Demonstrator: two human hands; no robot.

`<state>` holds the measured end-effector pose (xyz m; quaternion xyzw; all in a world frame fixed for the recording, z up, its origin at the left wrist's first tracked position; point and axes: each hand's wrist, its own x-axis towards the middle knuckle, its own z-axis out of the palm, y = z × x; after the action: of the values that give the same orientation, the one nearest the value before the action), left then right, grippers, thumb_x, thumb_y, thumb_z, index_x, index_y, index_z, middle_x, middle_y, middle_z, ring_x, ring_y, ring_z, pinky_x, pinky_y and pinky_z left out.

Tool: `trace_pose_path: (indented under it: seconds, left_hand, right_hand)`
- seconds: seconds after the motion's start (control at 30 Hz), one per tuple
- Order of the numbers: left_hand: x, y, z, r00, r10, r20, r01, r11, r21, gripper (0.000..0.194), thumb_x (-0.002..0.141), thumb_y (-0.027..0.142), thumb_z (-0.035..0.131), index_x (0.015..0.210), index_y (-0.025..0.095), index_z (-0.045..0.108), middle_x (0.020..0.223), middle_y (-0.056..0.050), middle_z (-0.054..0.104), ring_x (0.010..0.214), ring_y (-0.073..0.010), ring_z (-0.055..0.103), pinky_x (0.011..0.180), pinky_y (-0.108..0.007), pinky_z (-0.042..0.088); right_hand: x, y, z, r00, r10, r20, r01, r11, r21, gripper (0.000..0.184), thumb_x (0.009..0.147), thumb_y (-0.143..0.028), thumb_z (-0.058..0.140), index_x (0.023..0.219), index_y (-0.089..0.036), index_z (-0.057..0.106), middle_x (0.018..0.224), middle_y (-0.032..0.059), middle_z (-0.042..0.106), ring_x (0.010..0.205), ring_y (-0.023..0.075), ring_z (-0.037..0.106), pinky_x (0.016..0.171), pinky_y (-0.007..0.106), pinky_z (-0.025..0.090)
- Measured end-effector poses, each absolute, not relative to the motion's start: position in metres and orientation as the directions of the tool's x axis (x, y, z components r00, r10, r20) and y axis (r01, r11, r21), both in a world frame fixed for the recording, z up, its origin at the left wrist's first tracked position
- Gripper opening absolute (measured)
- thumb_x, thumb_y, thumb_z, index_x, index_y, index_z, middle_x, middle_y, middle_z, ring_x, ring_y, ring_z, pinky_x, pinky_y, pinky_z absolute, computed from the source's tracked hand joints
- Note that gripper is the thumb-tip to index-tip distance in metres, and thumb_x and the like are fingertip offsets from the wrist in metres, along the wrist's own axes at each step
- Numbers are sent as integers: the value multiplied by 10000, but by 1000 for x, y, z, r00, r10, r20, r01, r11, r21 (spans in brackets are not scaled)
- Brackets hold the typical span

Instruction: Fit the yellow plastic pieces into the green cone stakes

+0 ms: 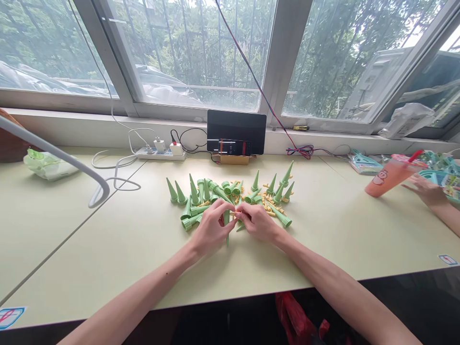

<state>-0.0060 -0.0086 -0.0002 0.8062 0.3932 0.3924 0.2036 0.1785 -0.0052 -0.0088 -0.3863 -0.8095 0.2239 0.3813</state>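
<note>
Green spike (226, 218) in left hand (214, 223) (table edge (230, 295) well apart).

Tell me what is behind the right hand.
Behind the right hand, green cone-shaped spikes, some upright, and small yellow pieces show on the table. Whatever lies directly beneath the hand is covered and cannot be seen.
</note>
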Motion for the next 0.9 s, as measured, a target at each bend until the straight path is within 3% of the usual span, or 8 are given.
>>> trace_pose_path:
  seconds: [0.5, 0.7, 0.9]
  left_hand:
    - [-6, -8, 0, 372, 805, 462, 478, -592, 648, 63, 837, 213, 645, 896, 198, 631, 854, 12, 531, 549, -60, 461, 530, -214, 426]
    - [-7, -7, 6, 333, 846, 416, 415, -527, 741, 144, 839, 327, 665, 905, 200, 647, 868, -4, 567, 499, -56, 452, 483, -217, 415]
    - [-5, -9, 17, 252, 944, 213, 286, -283, 916, 267, 870, 446, 621, 961, 195, 606, 538, 48, 550, 395, -118, 528, 410, -227, 390]
  right_hand:
    - [178, -5, -10, -396, 810, 432, 478, 584, -656, 184, 957, -226, 468, 796, -187, 551, 645, -23, 538, 541, 97, 429, 551, 209, 328]
    - [177, -4, -9, -314, 836, 450, 487, 548, -679, 210, 966, -310, 494, 846, -183, 610, 557, -53, 450, 490, 90, 370, 521, 215, 313]
    - [177, -4, -9, -201, 837, 509, 445, 541, -714, 190, 970, -337, 483, 1008, -191, 599, 557, -60, 410, 489, 107, 378, 503, 232, 335]
